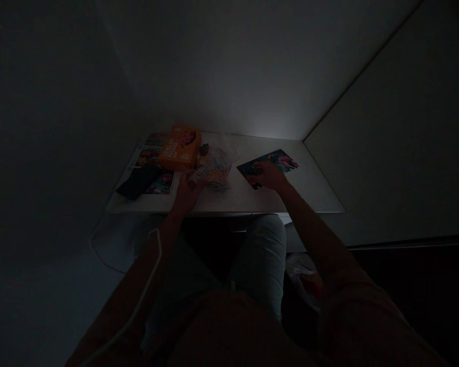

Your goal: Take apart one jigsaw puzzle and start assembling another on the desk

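Floral puzzle section point(285, 159) lies on desk point(309, 196), right hand point(268, 176) over it, left hand point(188, 188) by plastic bag point(222, 159); can't tell either grip in gloom. Section looks joined; bag contents apparently remain.

Very dim room, pale back wall point(214, 66) with a faint glow low at right, shadowed left wall point(53, 112), flat right wall point(398, 148) edged by 1 dark slanting seam point(367, 73), 1 white table point(315, 186), near-black floor point(424, 300) lower right.
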Tool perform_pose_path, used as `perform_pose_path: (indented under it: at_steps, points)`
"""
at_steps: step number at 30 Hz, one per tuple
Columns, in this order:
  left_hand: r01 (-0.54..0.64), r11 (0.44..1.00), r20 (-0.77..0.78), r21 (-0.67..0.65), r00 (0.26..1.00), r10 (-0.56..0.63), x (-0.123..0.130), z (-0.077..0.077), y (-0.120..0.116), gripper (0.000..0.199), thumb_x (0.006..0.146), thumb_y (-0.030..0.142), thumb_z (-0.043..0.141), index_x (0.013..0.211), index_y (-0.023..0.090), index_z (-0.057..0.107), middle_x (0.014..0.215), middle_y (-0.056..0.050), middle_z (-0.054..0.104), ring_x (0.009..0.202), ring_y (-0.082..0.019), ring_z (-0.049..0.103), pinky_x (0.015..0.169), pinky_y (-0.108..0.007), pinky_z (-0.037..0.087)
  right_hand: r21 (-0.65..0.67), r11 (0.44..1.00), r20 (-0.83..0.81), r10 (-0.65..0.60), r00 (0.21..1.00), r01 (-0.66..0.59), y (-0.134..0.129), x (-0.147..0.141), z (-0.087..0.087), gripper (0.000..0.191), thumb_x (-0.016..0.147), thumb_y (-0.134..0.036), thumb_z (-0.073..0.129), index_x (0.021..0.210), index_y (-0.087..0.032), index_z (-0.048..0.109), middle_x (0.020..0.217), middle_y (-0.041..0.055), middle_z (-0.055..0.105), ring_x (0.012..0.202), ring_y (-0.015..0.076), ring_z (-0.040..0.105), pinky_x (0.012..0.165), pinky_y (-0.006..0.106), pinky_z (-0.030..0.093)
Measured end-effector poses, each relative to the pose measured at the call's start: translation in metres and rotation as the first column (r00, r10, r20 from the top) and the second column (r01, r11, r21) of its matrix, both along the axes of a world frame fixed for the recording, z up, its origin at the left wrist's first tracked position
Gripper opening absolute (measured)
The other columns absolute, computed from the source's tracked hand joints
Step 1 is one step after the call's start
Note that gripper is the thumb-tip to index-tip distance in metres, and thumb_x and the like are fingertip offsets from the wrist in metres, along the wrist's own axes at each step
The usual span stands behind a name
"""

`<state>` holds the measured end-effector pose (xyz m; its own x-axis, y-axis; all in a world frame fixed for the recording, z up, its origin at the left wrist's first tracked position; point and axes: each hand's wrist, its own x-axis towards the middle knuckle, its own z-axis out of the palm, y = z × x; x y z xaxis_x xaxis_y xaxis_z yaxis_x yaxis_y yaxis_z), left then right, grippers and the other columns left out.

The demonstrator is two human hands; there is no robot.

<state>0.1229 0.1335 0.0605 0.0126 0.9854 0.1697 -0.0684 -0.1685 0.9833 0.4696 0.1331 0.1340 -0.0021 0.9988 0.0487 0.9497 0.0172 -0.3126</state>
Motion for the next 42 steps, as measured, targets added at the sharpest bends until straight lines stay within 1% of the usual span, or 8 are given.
perform_pose_path:
  at_steps: [4,10,15,22,25,29,37,42]
  points:
    - [-0.017,1.0,-0.039,0.021,0.999,0.018,-0.001,-0.002,0.0,0.056,0.085,0.05,0.093,0.12,0.031,0.054,0.12,-0.009,0.073,0.125,-0.034,0.076,0.1,-0.05,0.067,-0.003,1.0,0.135,-0.026,0.991,0.027,-0.004,-0.019,-0.018,0.068,0.102,-0.068,0.08,0.147,-0.018,0.068,0.17,0.0238,0.06,0.15,0.0435,0.061,0.125,0.053,0.051]
    - [-0.003,0.998,-0.038,0.061,0.999,0.006,-0.002,-0.004,0.001,0.069,0.08,0.062,0.094,0.123,0.028,0.053,0.127,-0.01,0.074,0.131,-0.036,0.073,0.108,-0.054,0.065,-0.074,0.997,0.256,-0.006,0.967,0.025,0.0,-0.028,-0.006,0.048,0.112,-0.062,0.063,0.133,-0.021,0.077,0.147,0.023,0.074,0.128,0.0429,0.074,0.108,0.052,0.059]
    - [0.006,0.999,-0.061,0.054,0.998,-0.003,-0.003,-0.001,0.001,0.063,0.088,0.052,0.093,0.124,0.026,0.049,0.13,-0.011,0.072,0.127,-0.032,0.073,0.109,-0.052,0.063,-0.067,0.998,0.33,0.017,0.944,0.006,0.004,-0.03,0.004,0.046,0.12,-0.049,0.047,0.134,-0.02,0.079,0.143,0.0201,0.078,0.128,0.039,0.076,0.108,0.05,0.059]
    - [0.009,0.999,-0.042,0.048,0.999,-0.007,-0.001,-0.002,0.001,0.056,0.089,0.048,0.091,0.121,0.026,0.05,0.129,-0.009,0.071,0.119,-0.026,0.072,0.104,-0.046,0.063,-0.031,0.999,0.358,-0.02,0.933,0.034,0.005,-0.019,0.013,0.056,0.124,-0.049,0.031,0.172,-0.032,0.056,0.152,0.0166,0.076,0.122,0.0384,0.078,0.095,0.049,0.063]
    - [0.01,0.999,-0.025,0.04,1.0,-0.009,-0.001,-0.003,0.0,0.057,0.089,0.045,0.09,0.124,0.026,0.05,0.131,-0.011,0.072,0.118,-0.027,0.073,0.103,-0.046,0.064,-0.068,0.997,0.381,0.052,0.923,-0.028,0.001,-0.014,0.01,0.057,0.124,-0.044,0.033,0.18,-0.04,0.045,0.162,0.0129,0.069,0.123,0.0364,0.076,0.093,0.046,0.063]
    - [0.007,1.0,-0.029,0.02,1.0,-0.006,-0.001,-0.003,0.0,0.058,0.088,0.046,0.089,0.125,0.025,0.049,0.134,-0.013,0.072,0.12,-0.029,0.074,0.106,-0.048,0.064,-0.068,0.996,0.353,0.079,0.932,-0.058,-0.001,-0.009,0.005,0.06,0.124,-0.042,0.034,0.184,-0.037,0.038,0.164,0.0128,0.067,0.13,0.0346,0.073,0.095,0.041,0.061]
    - [0.03,0.999,0.007,0.013,1.0,-0.03,0.0,0.0,-0.001,0.058,0.086,0.048,0.089,0.122,0.027,0.05,0.133,-0.01,0.072,0.121,-0.028,0.074,0.112,-0.049,0.063,0.035,0.999,0.274,0.024,0.961,-0.035,0.01,0.009,0.035,0.051,0.119,-0.036,0.04,0.153,-0.018,0.074,0.154,0.0188,0.072,0.131,0.0373,0.071,0.103,0.044,0.058]
    - [0.033,0.999,0.001,0.004,0.999,-0.033,-0.001,-0.003,-0.001,0.058,0.088,0.05,0.09,0.124,0.029,0.049,0.135,-0.009,0.072,0.12,-0.028,0.072,0.111,-0.051,0.062,0.191,0.982,0.224,-0.052,0.973,0.008,0.014,0.026,0.065,0.063,0.121,-0.059,0.032,0.142,-0.021,0.078,0.145,0.0177,0.078,0.128,0.0385,0.073,0.101,0.047,0.06]
